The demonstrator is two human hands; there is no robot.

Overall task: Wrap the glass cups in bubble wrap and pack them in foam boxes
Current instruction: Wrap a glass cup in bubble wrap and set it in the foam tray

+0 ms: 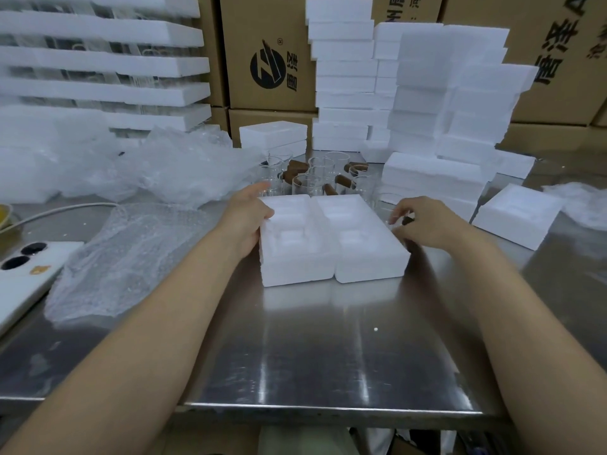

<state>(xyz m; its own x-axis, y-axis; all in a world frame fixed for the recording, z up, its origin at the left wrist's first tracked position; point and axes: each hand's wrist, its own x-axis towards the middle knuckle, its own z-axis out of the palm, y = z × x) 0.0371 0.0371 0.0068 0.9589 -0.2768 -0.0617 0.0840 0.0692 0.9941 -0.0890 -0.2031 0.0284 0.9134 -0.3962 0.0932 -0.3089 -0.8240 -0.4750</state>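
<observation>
Clear glass cups with brown wooden handles [314, 179]: a cluster stands unwrapped at upper centre of the frame, just behind the open box and apart from it. No cup is in a pocket yet.

White foam box, opened into two moulded halves [368, 269]: lies at frame centre on the brushed steel table [328, 339], the halves side by side and touching, pockets up and bare.

Step in hand, as we judge it: setting out and squaring the empty box, ahead of any wrapping. We rate the task as barely begun for this box.

Left hand [244, 221]: against the left wall of the left half, thumb laid over the top rim, fingers fairly straight and reaching past the far corner. It steadies the foam; it does not clasp it.

Right hand [427, 224]: at the right edge of the right half, fingers curled inward. A small dark stub [407, 220] shows at the fingertips, possibly a cup handle, with a faint glass outline beside it. We cannot tell whether the fingers pinch it or merely close near it.

Next move, in our judgement: take one cup to the clear bubble wrap sheet [131, 257] lying at left of centre, roll it fully covered, then seat it in a pocket. The handle will need its own padding, and the pockets look shaped for a snug fit.
</observation>
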